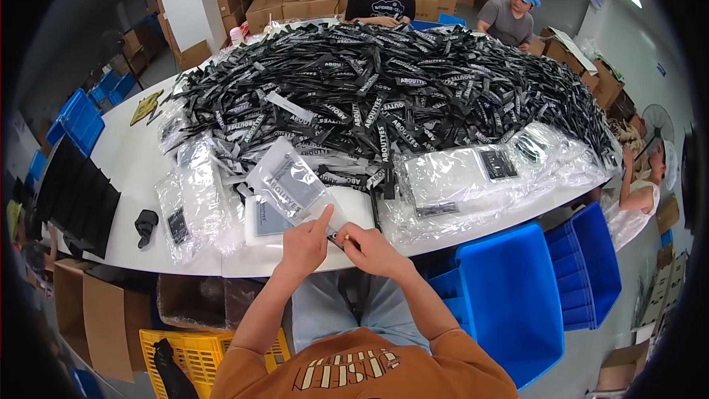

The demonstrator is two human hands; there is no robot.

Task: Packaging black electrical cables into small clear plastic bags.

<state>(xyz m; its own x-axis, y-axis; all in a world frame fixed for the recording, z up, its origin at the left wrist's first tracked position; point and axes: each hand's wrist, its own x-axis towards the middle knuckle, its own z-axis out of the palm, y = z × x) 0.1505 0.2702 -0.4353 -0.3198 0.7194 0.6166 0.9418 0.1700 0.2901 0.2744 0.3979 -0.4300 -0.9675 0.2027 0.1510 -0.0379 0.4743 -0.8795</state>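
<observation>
On my feed I've R hand (371, 251) pinching the near end of the clear bag (294, 185), L hand (305, 242) index laid along it, can't tell if it grips, bag over a white stack (353, 203), blk strip pile (384, 81) behind, 2 ppl (377, 4) beyond.

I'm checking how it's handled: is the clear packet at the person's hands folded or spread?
Spread: the clear packet extends beyond the left hand, broad face showing, no fold visible.
</observation>
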